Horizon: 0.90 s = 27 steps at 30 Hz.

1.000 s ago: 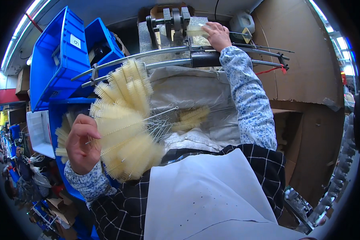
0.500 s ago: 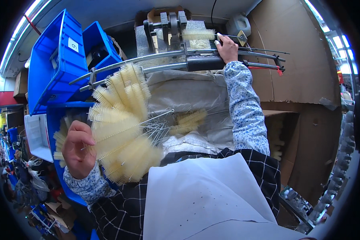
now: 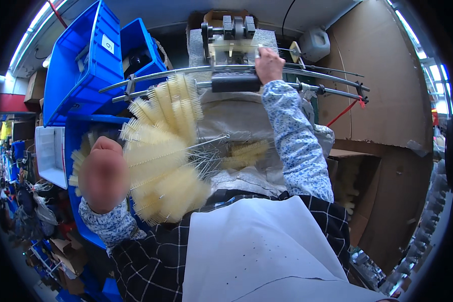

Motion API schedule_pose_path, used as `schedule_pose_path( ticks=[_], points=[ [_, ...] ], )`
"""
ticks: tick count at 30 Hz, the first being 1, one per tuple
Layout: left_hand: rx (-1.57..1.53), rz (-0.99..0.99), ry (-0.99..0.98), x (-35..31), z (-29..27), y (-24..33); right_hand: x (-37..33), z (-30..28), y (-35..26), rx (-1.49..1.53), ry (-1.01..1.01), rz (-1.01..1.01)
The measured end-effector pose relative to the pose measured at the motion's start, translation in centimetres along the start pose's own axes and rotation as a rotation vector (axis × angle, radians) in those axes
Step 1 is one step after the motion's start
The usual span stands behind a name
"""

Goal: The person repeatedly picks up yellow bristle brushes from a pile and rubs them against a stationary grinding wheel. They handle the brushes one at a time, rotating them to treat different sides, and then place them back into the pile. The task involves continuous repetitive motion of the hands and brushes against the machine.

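Note:
At the rail-mounted machine (image 3: pixel 239 30), my right hand (image 3: pixel 270 65) is closed at the right end of a black sleeve (image 3: pixel 236 82) on two metal rails. Just ahead of its fingertips, a pale bristle brush (image 3: pixel 231 51) looks smeared across the machine. My left hand (image 3: pixel 104 173) hovers by the left side of a fanned pile of cream twisted-wire brushes (image 3: pixel 158 156). Its upper fingers look curled, but blur covers most of it, and anything held is hidden. The pile's wire stems point right, toward a few more brushes (image 3: pixel 246 153) on a plastic sheet.
Blue bins (image 3: pixel 83 65) stand at the far left, and another blue bin (image 3: pixel 73 136) is under my left hand. A white tray (image 3: pixel 50 156) lies beyond it. Cardboard (image 3: pixel 372 75) walls the right side, near a white jug (image 3: pixel 315 44) and a red strip (image 3: pixel 343 114).
My right hand and the black sleeve have slid left along the rails. The brush at the machine, sharp before, is now smeared. The view has shifted a little.

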<state>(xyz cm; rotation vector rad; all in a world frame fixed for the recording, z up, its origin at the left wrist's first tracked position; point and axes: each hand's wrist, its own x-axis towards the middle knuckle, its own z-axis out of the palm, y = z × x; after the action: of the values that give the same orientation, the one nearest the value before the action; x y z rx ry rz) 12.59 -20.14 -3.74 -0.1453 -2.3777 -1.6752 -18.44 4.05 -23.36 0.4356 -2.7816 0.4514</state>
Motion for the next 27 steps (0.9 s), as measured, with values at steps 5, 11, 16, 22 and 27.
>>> schedule_pose_path(
  ticks=[5, 11, 16, 22, 27],
  points=[
    [-0.027, 0.001, -0.052, 0.4, 0.4, -0.3, -0.2, 1.1, -3.4, -0.018, -0.004, 0.011],
    [-0.028, -0.006, -0.044, 0.8, 0.7, -0.1, -0.2, 0.9, -3.4, 0.024, -0.021, -0.004],
    [-0.022, -0.025, -0.014, 0.4, 0.3, -0.2, -0.2, -0.6, -0.6, 0.006, -0.034, -0.004],
    [0.004, -0.037, 0.054, -0.2, -0.5, -0.8, 0.4, -1.8, 6.5, -0.061, 0.015, -0.007],
    [0.046, -0.130, 0.107, -0.1, -0.1, -0.6, 2.0, -2.6, 12.0, 0.118, -0.065, -0.004]
  ],
)
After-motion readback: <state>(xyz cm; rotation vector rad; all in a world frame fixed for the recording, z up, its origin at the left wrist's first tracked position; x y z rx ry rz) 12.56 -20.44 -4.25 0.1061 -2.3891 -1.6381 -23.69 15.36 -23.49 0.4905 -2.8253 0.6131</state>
